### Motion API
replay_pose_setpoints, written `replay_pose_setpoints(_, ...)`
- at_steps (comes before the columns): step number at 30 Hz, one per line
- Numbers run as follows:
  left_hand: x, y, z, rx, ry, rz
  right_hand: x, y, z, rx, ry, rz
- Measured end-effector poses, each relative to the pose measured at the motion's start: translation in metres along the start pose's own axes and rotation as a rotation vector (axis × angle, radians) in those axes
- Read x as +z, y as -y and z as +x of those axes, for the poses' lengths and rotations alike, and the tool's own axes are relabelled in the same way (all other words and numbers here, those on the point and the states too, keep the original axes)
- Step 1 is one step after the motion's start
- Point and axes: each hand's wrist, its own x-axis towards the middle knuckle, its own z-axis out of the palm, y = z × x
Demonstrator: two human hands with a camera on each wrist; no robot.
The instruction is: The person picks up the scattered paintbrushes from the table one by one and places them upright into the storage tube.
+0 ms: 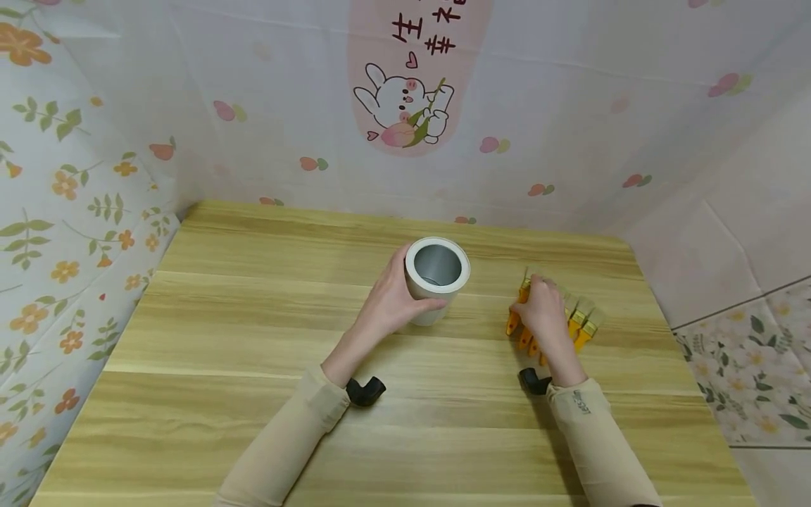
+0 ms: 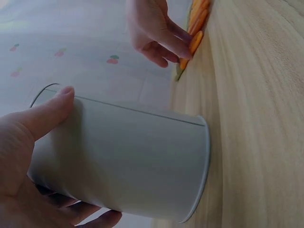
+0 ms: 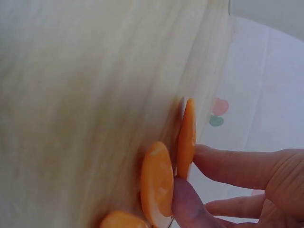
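Observation:
My left hand [image 1: 383, 304] grips a white cylindrical container [image 2: 128, 156] from its left side, thumb and fingers spread round the wall. The container stands upright on the table, and its open top shows a grey inside. To the right, my right hand [image 1: 546, 310] pinches the leftmost paintbrush [image 1: 512, 322] of a row between thumb and finger. This brush has an orange handle [image 3: 188, 135] and pale bristles pointing away from me. Other orange-handled paintbrushes [image 1: 584, 336] lie close beside it, partly hidden under the hand.
The wood-grain table [image 1: 241, 338] reaches back to a wall hung with a printed cloth [image 1: 266, 141]. Black curved pieces [image 1: 366, 391] sit at both wrists. A tiled patterned wall [image 1: 754, 352] borders the right side.

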Motion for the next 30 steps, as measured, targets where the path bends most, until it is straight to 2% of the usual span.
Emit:
replay_pose_setpoints(4,-0.001,-0.004,0.0,-0.002,0.043,0.025,-0.001,-0.003,0.003,0.02,0.045,0.024)
replay_pose_setpoints(9,-0.001,-0.005,0.001,0.037,0.11,0.051,-0.006,-0.008,0.004,0.07,0.141,0.112)
replay_pose_setpoints(11,-0.002,-0.006,0.0,0.049,0.143,0.059,-0.012,-0.009,0.002,0.078,0.176,0.195)
replay_pose_setpoints(14,-0.003,-0.006,-0.001,0.066,0.188,0.065,-0.024,-0.006,-0.002,0.076,0.203,0.377)
replay_pose_setpoints(17,-0.005,-0.006,-0.003,0.088,0.221,0.073,-0.04,-0.001,-0.007,0.05,0.179,0.571)
replay_pose_setpoints(21,-0.007,-0.004,-0.003,0.119,0.256,0.074,-0.061,0.009,-0.017,-0.024,0.083,0.746)
replay_pose_setpoints(27,-0.012,-0.001,-0.005,0.134,0.301,0.053,-0.079,0.034,-0.034,-0.198,-0.037,1.082)
replay_pose_setpoints(30,-0.016,-0.001,-0.006,0.131,0.316,0.044,-0.084,0.049,-0.041,-0.293,-0.094,1.175)
